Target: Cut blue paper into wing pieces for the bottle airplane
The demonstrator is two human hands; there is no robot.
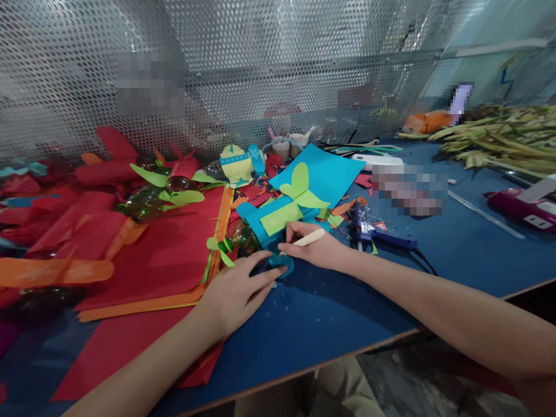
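Note:
A model plane lies in front of me: a green plastic bottle (244, 236) wrapped in blue paper (251, 216), with a green propeller (225, 252) on its cap and green tail pieces (302, 188). My left hand (237, 289) rests with its fingers stretched out, the tips pressing on the rounded blue paper wing (284, 265). Closed in a writing grip, my right hand (313, 248) holds a pale, pen-like stick (310, 238). Its tip points down at the wing's inner end, beside the bottle; the exact contact is hidden by my fingers.
A blue glue gun (384, 234) with a cord lies to the right. Stacked red paper (160, 255) and red bottle planes (108, 168) fill the left. Behind are a blue sheet (324, 171) and paper scraps; a purple tool (521, 205) sits far right. Perforated metal (260, 69) stands behind.

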